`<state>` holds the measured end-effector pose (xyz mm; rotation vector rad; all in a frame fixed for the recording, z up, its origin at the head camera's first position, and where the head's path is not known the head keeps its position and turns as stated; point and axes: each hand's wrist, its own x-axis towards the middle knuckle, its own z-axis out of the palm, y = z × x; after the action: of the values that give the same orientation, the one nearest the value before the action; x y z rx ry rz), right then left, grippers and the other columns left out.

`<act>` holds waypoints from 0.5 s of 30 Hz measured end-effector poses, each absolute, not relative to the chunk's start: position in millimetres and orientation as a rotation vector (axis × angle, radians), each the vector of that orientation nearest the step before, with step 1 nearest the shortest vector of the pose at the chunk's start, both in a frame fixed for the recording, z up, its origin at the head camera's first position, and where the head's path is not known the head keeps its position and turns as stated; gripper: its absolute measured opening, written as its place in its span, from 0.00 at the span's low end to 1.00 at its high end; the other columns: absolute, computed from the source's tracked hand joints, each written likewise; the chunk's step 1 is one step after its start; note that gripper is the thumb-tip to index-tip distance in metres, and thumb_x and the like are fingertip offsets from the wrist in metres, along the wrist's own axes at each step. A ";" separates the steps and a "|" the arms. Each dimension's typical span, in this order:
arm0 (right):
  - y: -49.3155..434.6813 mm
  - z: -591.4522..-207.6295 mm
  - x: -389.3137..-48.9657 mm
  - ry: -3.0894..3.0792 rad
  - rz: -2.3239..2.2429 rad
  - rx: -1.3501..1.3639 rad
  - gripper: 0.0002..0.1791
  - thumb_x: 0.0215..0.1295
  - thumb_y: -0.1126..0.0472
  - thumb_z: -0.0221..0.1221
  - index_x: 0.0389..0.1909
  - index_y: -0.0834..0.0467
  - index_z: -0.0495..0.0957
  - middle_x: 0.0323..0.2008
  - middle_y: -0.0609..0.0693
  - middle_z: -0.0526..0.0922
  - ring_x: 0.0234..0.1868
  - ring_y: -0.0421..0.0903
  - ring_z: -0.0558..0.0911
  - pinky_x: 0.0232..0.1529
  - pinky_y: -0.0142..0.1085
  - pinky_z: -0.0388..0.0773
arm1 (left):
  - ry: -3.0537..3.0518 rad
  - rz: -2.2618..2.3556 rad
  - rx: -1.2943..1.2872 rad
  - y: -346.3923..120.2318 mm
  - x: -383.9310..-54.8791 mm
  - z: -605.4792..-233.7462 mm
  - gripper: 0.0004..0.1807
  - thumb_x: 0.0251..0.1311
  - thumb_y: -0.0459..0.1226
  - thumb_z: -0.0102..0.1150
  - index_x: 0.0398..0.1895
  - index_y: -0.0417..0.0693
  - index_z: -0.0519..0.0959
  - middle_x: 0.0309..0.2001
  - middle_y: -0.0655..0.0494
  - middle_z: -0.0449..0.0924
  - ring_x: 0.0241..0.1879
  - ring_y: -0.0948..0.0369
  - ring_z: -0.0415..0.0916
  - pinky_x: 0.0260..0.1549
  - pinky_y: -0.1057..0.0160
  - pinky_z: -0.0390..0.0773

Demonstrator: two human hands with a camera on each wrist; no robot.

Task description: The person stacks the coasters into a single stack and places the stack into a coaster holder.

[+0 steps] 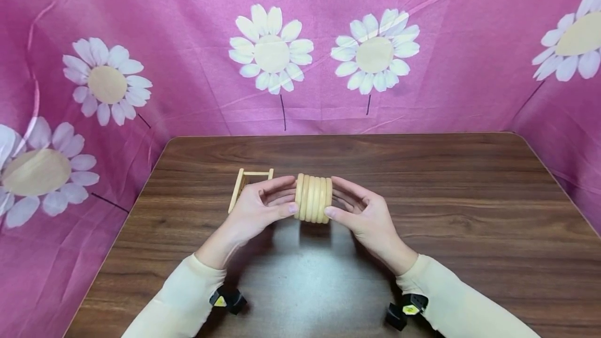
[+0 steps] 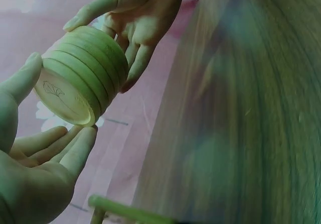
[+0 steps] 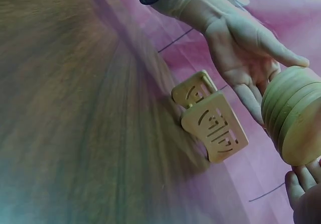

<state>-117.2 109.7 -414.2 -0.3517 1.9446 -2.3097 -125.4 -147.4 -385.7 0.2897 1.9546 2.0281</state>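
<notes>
A stack of several round wooden coasters [image 1: 313, 198] is held on its side above the table, between both hands. My left hand [image 1: 251, 208] grips its left end with thumb and fingertips, and my right hand [image 1: 373, 218] grips the right end the same way. In the left wrist view, the end coaster [image 2: 64, 97] shows a leaf-like line engraved on its face. Behind the left hand stands a wooden coaster holder [image 1: 236, 192], partly hidden by that hand. The right wrist view shows the holder's slotted side panel [image 3: 215, 128].
The brown wood-grain table [image 1: 446, 213] reaches out on both sides of the hands. A pink cloth [image 1: 188, 40] with white flowers hangs along its back and sides. Each forearm wears a black wrist device, such as the right one [image 1: 406, 309].
</notes>
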 end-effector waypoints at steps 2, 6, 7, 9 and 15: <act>104.2 -413.6 -120.7 1.955 -2.300 -0.395 0.38 0.62 0.78 0.70 0.73 0.77 0.69 0.72 0.75 0.73 0.63 0.34 0.85 0.69 0.33 0.79 | 1.968 2.043 0.297 -154.8 -125.8 -385.9 0.40 0.64 0.26 0.73 0.78 0.27 0.66 0.73 0.28 0.73 0.70 0.42 0.78 0.61 0.63 0.84; 91.3 -412.9 -128.7 1.954 -2.290 -0.490 0.39 0.62 0.76 0.72 0.73 0.76 0.69 0.72 0.74 0.74 0.63 0.34 0.84 0.69 0.34 0.79 | 2.021 2.063 0.330 -171.7 -126.9 -385.6 0.40 0.63 0.25 0.73 0.77 0.28 0.67 0.74 0.29 0.72 0.66 0.53 0.83 0.61 0.63 0.84; 87.7 -412.0 -130.3 1.945 -2.292 -0.514 0.40 0.61 0.76 0.73 0.74 0.76 0.69 0.72 0.74 0.74 0.64 0.34 0.84 0.70 0.35 0.79 | 2.033 2.069 0.343 -176.0 -127.2 -385.7 0.40 0.63 0.26 0.74 0.77 0.28 0.68 0.74 0.28 0.72 0.64 0.57 0.84 0.61 0.63 0.84; 79.6 -410.3 -133.3 1.927 -2.300 -0.557 0.41 0.60 0.76 0.73 0.74 0.76 0.68 0.72 0.74 0.75 0.64 0.35 0.84 0.70 0.35 0.78 | 2.051 2.081 0.374 -184.5 -127.7 -385.7 0.40 0.64 0.26 0.74 0.77 0.27 0.67 0.73 0.29 0.73 0.62 0.63 0.85 0.62 0.63 0.83; 52.9 -407.8 -141.8 1.972 -2.282 -0.668 0.41 0.58 0.77 0.75 0.73 0.73 0.72 0.70 0.69 0.79 0.67 0.41 0.83 0.76 0.39 0.73 | 2.095 2.142 0.508 -211.2 -131.1 -390.6 0.39 0.63 0.24 0.73 0.76 0.25 0.68 0.67 0.55 0.85 0.63 0.65 0.84 0.64 0.62 0.82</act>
<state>-141.8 52.9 -407.8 -0.6680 1.9725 -2.2820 -131.1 -211.2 -390.6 0.5077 2.0950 2.1423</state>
